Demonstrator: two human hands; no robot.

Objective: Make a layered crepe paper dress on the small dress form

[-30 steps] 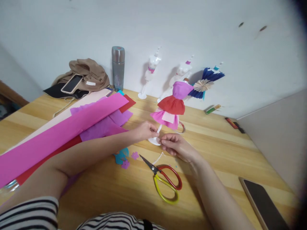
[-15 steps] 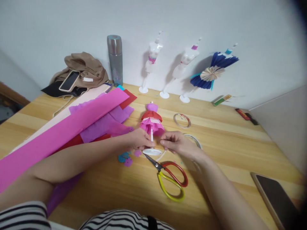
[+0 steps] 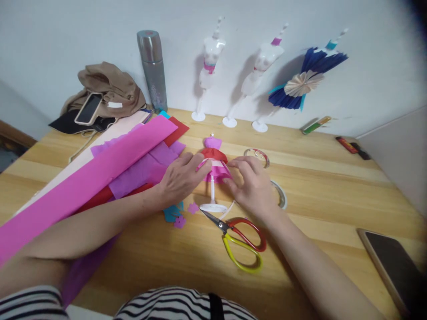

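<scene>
Since white base (image 3: pixel 214 207) apparently steadies dressed mannequin (image 3: pixel 214 154), left hand (image 3: pixel 182 176) and right hand (image 3: pixel 254 184) flank pink skirt (image 3: pixel 219 174), both curled, grip unclear.

- In front of you stands a plain, pale wall (image 3: pixel 83 35), softly shadowed.
- Before you spreads a light wooden table (image 3: pixel 327 186) with striped grain.
- At your right rises a pale side panel (image 3: pixel 400 133).
- Your light is soft.
</scene>
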